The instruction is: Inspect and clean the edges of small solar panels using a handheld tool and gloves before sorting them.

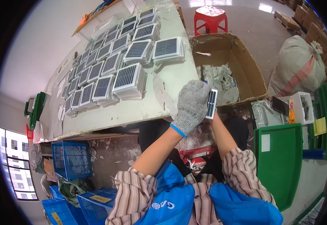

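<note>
My left hand (192, 102), in a grey knit glove with a blue cuff, is closed at the left edge of a small solar panel (211, 104) with a white frame. The panel is tilted on its side beside the table's edge, near the cardboard box. My right hand (215, 115) is right behind and below the panel; its fingers are hidden by the panel and the glove. A small blue bit (205, 81) shows at the glove's far edge, too little of it to name. Stacks of similar solar panels (129, 80) stand in rows on the table (137, 108).
An open cardboard box (250, 69) with white scraps stands beyond my hands. A red stool (210, 20) is behind it. At the right are a stuffed sack (296, 63), a green tray (277, 165) and a white bin (303, 107). Blue crates (71, 159) sit at the lower left.
</note>
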